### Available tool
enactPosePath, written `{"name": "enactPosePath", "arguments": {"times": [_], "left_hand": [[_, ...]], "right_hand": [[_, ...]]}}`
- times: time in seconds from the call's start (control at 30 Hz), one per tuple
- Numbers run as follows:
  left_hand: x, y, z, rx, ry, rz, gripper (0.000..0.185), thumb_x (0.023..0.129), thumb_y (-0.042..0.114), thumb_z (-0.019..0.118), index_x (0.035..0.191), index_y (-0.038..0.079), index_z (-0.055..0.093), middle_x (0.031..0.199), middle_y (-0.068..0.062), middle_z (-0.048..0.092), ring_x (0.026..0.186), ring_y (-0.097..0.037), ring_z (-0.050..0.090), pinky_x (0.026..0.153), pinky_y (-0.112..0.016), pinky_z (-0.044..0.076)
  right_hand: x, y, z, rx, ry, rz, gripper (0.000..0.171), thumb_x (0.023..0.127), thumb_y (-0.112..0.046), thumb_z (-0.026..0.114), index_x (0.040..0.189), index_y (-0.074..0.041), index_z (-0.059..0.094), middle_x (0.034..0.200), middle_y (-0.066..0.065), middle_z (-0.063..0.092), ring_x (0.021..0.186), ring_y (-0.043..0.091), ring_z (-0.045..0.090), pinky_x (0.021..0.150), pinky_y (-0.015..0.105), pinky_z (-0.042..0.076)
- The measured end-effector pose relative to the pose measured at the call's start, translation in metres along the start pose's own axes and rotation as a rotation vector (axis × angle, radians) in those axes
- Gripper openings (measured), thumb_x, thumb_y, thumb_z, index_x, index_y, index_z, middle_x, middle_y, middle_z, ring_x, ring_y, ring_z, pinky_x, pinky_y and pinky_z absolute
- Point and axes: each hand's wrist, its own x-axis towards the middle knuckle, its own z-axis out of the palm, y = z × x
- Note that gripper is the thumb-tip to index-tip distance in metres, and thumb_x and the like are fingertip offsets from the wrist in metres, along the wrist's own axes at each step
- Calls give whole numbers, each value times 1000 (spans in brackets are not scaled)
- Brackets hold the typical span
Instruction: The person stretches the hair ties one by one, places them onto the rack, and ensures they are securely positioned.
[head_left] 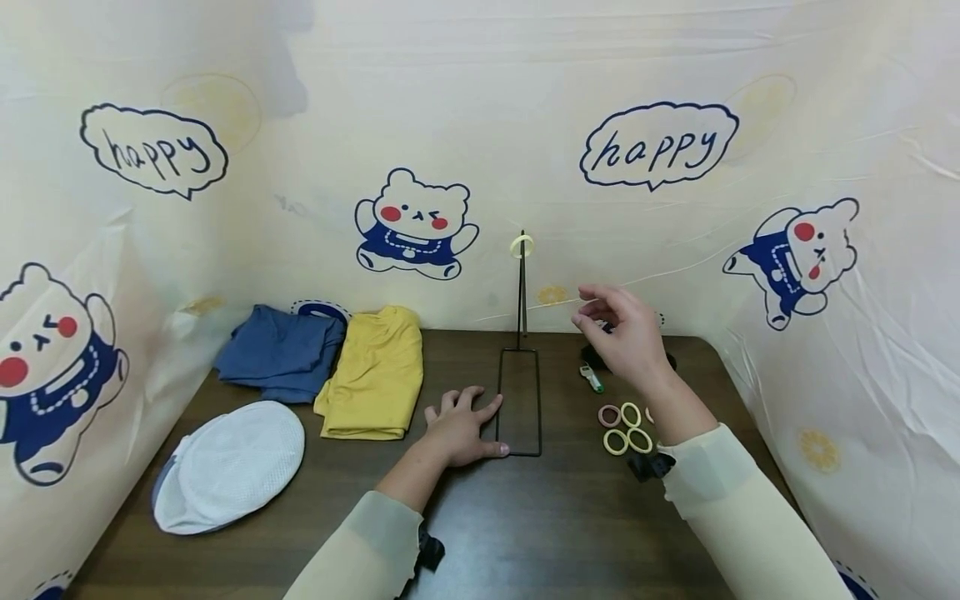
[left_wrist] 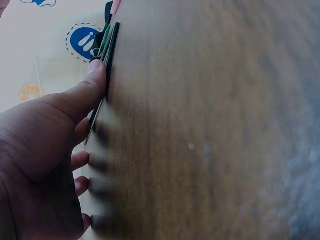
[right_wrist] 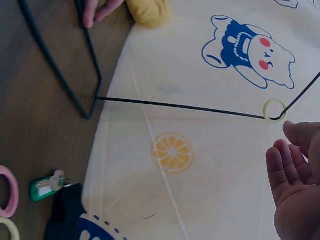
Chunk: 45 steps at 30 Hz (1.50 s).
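Black wire forms the slender stand (head_left: 539, 404) touched at its base by a person's left hand (head_left: 463, 429), fingers spread, thumb and forefinger against the frame on the dark wood-grain surface (head_left: 570, 525). The right hand (head_left: 624, 333) hovers beside the upright, thumb apart from bent fingers, holding nothing. Near its fingertips, a pale yellow ring (head_left: 513, 247) encircles the wire at the bend close to the top. A stray brush of those fingers could jolt the ring along the arm, and the narrow base could skid or tip if pushed without the left hand's support. To the right lie a pink ring (right_wrist: 15, 189), loose yellow rings (head_left: 627, 439) and a green-tagged key (head_left: 590, 377); a low-dragging sleeve might scatter them. Farther left sit folded yellow cloth (head_left: 375, 379), folded blue cloth (head_left: 281, 346) and a white cap (head_left: 240, 458).
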Motion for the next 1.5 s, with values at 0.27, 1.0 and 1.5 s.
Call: {"name": "enactPosePath", "arguments": {"times": [0.27,1.0,1.5], "left_hand": [[0,0,0,10,0,-3,92,86,74,66,163,43,28,171,-3,18,150,-42,18,106,-73,21],[-1,-1,1,-4,-3,-13,92,85,73,68,163,42,29,171,-2,18,150,-42,17,106,-73,20],[1,1,1,1,-6,-10,92,86,74,66,163,44,28,171,-1,17,151,-42,16,107,-73,19]], "right_hand": [[-23,6,-7,-55,3,-13,35,89,-3,82,123,-7,73,107,5,71,94,18,71,82,35,58],[-83,41,-30,-133,-15,74,39,85,2,84,121,-6,73,110,7,73,93,20,70,84,11,49],[-120,87,-50,-234,-102,175,40,87,-2,83,125,-7,72,113,7,73,98,22,67,84,17,52]]}}
